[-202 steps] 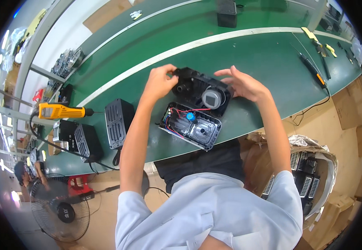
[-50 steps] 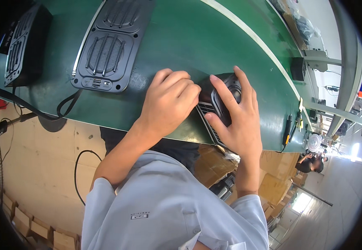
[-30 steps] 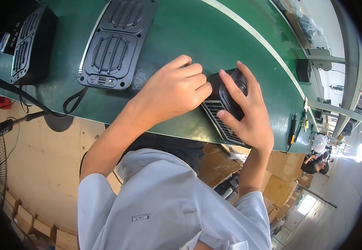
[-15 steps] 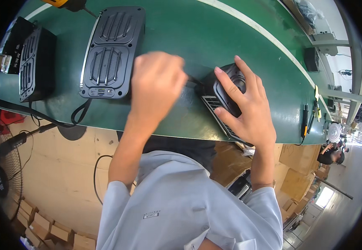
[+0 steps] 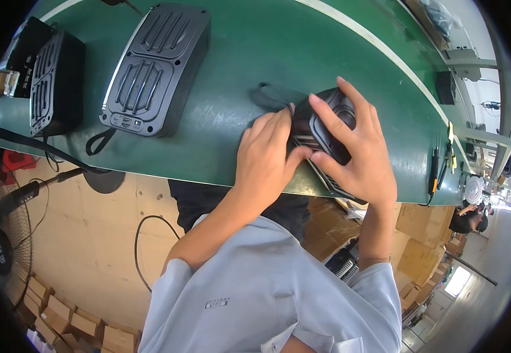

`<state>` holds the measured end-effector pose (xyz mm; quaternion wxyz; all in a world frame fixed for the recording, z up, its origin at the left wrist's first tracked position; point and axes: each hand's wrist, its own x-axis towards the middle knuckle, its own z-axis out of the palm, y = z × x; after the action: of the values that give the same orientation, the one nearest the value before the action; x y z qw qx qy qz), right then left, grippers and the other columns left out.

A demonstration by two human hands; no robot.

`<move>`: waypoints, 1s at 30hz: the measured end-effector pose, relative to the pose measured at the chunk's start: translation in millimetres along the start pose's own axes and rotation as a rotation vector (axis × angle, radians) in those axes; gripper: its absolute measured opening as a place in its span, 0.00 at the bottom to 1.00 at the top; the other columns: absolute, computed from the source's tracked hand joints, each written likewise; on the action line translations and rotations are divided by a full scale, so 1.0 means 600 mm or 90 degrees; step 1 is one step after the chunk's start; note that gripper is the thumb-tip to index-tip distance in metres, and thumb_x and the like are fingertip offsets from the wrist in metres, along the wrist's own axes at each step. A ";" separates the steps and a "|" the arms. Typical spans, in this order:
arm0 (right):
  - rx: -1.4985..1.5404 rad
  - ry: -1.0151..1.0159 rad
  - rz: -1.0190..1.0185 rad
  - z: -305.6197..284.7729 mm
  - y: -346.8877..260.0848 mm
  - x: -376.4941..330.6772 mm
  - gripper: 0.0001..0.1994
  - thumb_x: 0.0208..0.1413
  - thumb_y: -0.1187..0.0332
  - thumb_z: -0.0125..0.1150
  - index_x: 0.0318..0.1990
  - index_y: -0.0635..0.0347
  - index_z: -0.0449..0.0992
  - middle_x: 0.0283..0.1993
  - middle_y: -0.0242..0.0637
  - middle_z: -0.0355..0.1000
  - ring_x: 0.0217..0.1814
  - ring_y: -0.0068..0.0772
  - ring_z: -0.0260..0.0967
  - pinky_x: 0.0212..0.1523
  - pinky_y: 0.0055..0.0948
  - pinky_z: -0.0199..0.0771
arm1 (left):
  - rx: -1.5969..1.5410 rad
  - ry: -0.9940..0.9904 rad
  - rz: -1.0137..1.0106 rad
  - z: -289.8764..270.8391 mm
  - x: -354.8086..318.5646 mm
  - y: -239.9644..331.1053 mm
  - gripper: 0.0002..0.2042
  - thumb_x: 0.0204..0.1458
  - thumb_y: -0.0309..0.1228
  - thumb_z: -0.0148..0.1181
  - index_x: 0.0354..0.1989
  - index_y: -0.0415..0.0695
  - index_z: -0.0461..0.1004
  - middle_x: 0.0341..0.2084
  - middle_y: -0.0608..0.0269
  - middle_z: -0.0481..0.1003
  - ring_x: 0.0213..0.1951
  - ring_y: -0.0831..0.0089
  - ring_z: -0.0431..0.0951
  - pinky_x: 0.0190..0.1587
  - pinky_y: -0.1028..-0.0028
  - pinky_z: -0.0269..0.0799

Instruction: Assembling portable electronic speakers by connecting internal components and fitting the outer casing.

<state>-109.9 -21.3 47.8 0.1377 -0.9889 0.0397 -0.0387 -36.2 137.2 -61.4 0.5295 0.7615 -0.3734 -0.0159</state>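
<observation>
A black portable speaker (image 5: 320, 126) stands tilted near the front edge of the green table, under both my hands. My right hand (image 5: 358, 150) spans its speaker face with fingers spread and thumb at its near side, holding it. Against the speaker's left end, my left hand (image 5: 264, 153) presses with fingers together and thumb toward the right thumb. A dark wrist strap (image 5: 276, 96), blurred, loops out beyond the left fingertips. Further left lies a second speaker (image 5: 155, 70), grille up, with its own strap (image 5: 98, 141) at the near end.
A third speaker (image 5: 55, 88) stands at the far left beside a black box (image 5: 20, 56). Tools with yellow and orange parts (image 5: 436, 167) lie at the right. A black fan (image 5: 2, 253) stands below the table's left edge. Another person (image 5: 469, 219) sits far right.
My left hand has moved right, from beside the second speaker to the speaker under my right hand. The strap has swung up and away. The second speaker now sits slightly turned.
</observation>
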 end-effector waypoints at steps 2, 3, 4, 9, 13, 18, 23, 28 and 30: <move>0.004 -0.002 -0.001 -0.002 -0.001 0.002 0.36 0.47 0.57 0.74 0.69 0.35 0.73 0.75 0.54 0.56 0.64 0.58 0.63 0.64 0.49 0.66 | -0.001 0.004 -0.016 0.006 0.010 -0.004 0.32 0.44 0.33 0.75 0.59 0.32 0.71 0.49 0.48 0.79 0.53 0.52 0.76 0.52 0.58 0.70; 0.008 0.000 0.001 -0.003 -0.001 0.003 0.36 0.48 0.57 0.74 0.69 0.35 0.74 0.75 0.55 0.56 0.64 0.59 0.62 0.64 0.49 0.66 | -0.005 0.003 -0.029 0.008 0.014 -0.004 0.31 0.43 0.33 0.76 0.56 0.33 0.74 0.46 0.51 0.80 0.51 0.54 0.77 0.51 0.58 0.70; 0.009 -0.005 -0.001 -0.004 -0.002 0.003 0.36 0.48 0.57 0.74 0.69 0.35 0.74 0.75 0.55 0.56 0.64 0.59 0.62 0.64 0.49 0.66 | -0.005 0.005 -0.034 0.009 0.017 -0.003 0.31 0.43 0.33 0.76 0.56 0.33 0.74 0.46 0.51 0.80 0.51 0.54 0.77 0.51 0.58 0.70; -0.029 0.001 -0.003 0.004 -0.006 0.002 0.34 0.51 0.54 0.71 0.70 0.36 0.73 0.76 0.56 0.55 0.66 0.61 0.60 0.65 0.52 0.64 | -0.001 0.021 -0.050 0.009 0.022 -0.006 0.27 0.39 0.34 0.77 0.49 0.35 0.78 0.40 0.55 0.81 0.49 0.57 0.77 0.48 0.59 0.70; -0.091 -0.002 -0.003 0.006 -0.005 -0.005 0.36 0.54 0.49 0.67 0.73 0.35 0.68 0.76 0.56 0.53 0.67 0.62 0.59 0.65 0.53 0.63 | -0.037 0.002 -0.047 -0.002 0.026 -0.008 0.26 0.41 0.34 0.77 0.49 0.37 0.78 0.41 0.53 0.81 0.49 0.56 0.78 0.49 0.57 0.71; -0.073 0.000 -0.049 0.004 0.011 -0.006 0.36 0.61 0.43 0.56 0.76 0.43 0.62 0.76 0.58 0.53 0.69 0.63 0.58 0.67 0.54 0.60 | 0.008 0.176 0.058 -0.046 0.049 -0.001 0.16 0.44 0.27 0.72 0.42 0.42 0.79 0.37 0.59 0.79 0.47 0.58 0.78 0.50 0.59 0.70; 0.001 0.031 -0.064 0.005 0.024 -0.011 0.36 0.65 0.42 0.50 0.74 0.51 0.63 0.75 0.59 0.54 0.69 0.63 0.58 0.67 0.52 0.61 | 0.128 0.069 0.348 -0.070 0.086 -0.026 0.08 0.41 0.23 0.69 0.32 0.42 0.81 0.37 0.62 0.80 0.45 0.61 0.79 0.47 0.62 0.73; -0.009 0.021 -0.082 0.003 0.028 -0.011 0.36 0.65 0.40 0.50 0.74 0.50 0.64 0.75 0.58 0.54 0.69 0.64 0.58 0.66 0.53 0.62 | 0.282 0.036 0.450 -0.069 0.074 -0.031 0.08 0.44 0.25 0.64 0.35 0.42 0.81 0.34 0.63 0.79 0.42 0.64 0.79 0.46 0.62 0.73; -0.024 0.003 -0.070 0.001 0.027 -0.010 0.37 0.64 0.36 0.50 0.74 0.47 0.64 0.75 0.57 0.55 0.68 0.63 0.59 0.66 0.53 0.63 | 0.277 0.035 0.444 -0.072 0.071 -0.031 0.09 0.44 0.25 0.65 0.36 0.42 0.80 0.34 0.63 0.78 0.41 0.64 0.79 0.45 0.62 0.72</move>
<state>-117.1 -36.2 42.6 0.1164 -0.9920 -0.0136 -0.0479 23.0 149.5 -42.1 0.3393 0.6840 -0.5893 0.2641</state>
